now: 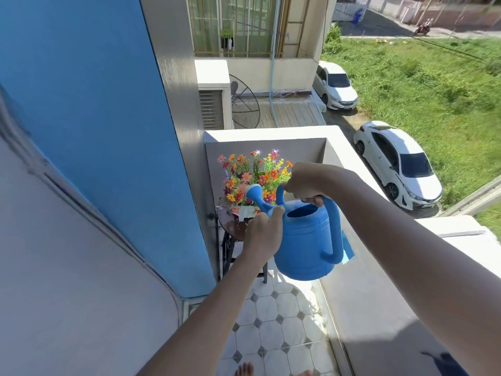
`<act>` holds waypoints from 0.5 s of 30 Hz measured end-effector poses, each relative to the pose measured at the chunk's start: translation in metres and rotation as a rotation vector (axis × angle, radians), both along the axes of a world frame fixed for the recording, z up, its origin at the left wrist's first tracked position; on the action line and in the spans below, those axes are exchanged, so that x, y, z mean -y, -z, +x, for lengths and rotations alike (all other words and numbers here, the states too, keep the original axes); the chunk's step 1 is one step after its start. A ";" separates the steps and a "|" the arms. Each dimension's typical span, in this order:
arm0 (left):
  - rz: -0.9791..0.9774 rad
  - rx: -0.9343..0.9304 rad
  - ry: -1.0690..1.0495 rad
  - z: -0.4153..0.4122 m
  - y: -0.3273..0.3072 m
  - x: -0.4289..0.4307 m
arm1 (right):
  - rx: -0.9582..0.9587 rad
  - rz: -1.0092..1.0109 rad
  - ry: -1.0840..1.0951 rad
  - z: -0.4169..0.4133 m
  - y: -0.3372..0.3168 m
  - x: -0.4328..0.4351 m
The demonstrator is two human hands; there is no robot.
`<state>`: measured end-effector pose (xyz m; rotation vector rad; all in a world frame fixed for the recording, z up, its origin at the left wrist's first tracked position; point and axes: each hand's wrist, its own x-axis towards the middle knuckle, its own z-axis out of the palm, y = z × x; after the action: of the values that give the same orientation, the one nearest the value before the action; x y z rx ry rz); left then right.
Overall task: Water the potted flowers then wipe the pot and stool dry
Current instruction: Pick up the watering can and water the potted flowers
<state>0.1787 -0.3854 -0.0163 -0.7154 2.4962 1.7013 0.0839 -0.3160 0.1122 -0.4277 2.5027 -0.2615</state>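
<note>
A blue plastic watering can (306,240) hangs in the air over the balcony floor, its rose head (254,191) pointing at the flowers. My right hand (303,183) grips the can's top handle. My left hand (264,232) is closed around the base of the spout. Colourful flowers (252,175) stand in a white pot (246,211), mostly hidden behind the spout. The pot sits on a dark round stool (230,226) in the balcony's far corner; the stool top looks wet and shiny.
A blue wall (95,131) runs along the left. A white parapet (339,289) closes the balcony on the right and at the far end. The floor is pale tile (273,329). My toes (245,369) show at the bottom. Cars are parked below.
</note>
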 end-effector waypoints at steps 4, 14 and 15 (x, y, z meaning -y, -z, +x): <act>0.007 -0.007 0.034 -0.005 -0.005 -0.008 | -0.019 0.047 0.000 0.002 -0.008 -0.011; 0.119 0.002 0.111 -0.027 -0.005 -0.038 | -0.057 0.068 0.081 -0.005 -0.015 -0.041; 0.111 0.001 0.132 -0.028 -0.006 -0.040 | -0.060 0.069 0.092 -0.007 -0.014 -0.044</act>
<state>0.1508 -0.3459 -0.0102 -0.5292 2.3670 1.7748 0.0765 -0.2720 0.1258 -0.2970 2.5859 -0.2004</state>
